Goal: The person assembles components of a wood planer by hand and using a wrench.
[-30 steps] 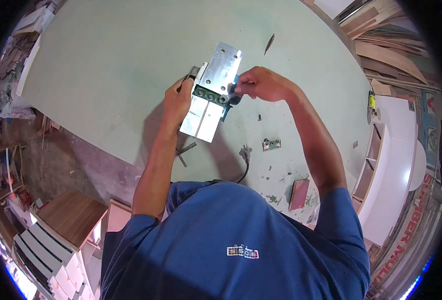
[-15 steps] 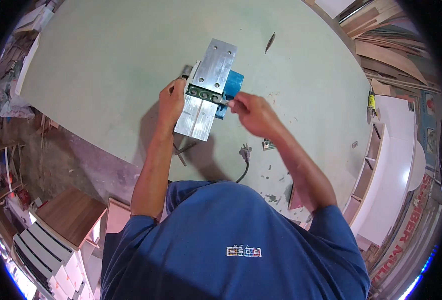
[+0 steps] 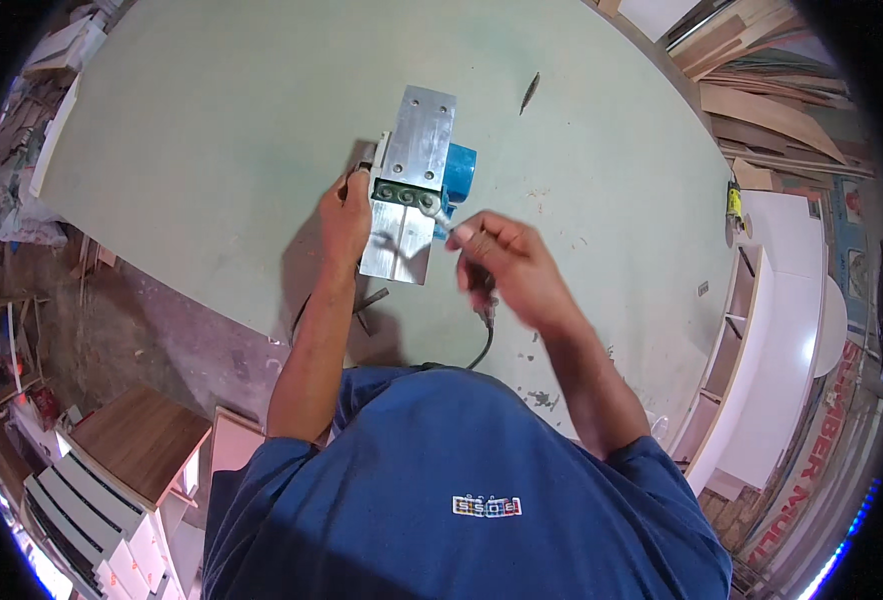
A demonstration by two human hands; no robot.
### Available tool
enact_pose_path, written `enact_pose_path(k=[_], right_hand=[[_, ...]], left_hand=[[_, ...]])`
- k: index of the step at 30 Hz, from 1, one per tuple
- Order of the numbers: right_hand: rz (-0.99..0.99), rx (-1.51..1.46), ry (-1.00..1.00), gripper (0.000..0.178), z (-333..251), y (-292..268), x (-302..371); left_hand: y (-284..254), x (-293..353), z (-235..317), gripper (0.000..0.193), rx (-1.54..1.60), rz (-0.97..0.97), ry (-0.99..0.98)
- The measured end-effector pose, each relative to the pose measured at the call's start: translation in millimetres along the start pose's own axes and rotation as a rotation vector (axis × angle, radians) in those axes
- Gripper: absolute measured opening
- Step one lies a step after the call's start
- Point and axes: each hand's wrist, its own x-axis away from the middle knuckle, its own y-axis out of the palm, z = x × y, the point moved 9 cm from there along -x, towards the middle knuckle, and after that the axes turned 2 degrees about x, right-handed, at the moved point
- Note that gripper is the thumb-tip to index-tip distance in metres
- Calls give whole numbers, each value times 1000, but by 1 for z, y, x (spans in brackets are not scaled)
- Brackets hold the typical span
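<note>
An electric hand planer lies sole-up on the table, its two bright metal plates facing me and its blue motor housing at the right. Between the plates runs the dark cutter drum with a few round bolts. My left hand is closed around the planer's left side, partly hidden by its edge. Thumb and forefinger of my right hand pinch a small metal wrench, whose head sits at the rightmost bolt. The other fingers of that hand curl below and are slightly blurred.
The pale green table carries a narrow dark piece beyond the planer. A power cord lies near my body, and a dark T-shaped tool below my left wrist. White shelving stands at right, a wood-topped cabinet at lower left.
My right hand has swung toward me, turning the wrench's free end downward. The planer has shifted slightly left and straightened, with my left hand still on it.
</note>
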Motion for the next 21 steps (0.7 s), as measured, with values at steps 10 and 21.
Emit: enact_pose_path(k=[10,21], right_hand=[[-139,729,-72,24,-22,-61,-73],[-277,993,-82,23,-46,-35,-96]], left_hand=[[6,4,15,34,-20,-9,35],[2,0,12,34,-6,-53,-26]])
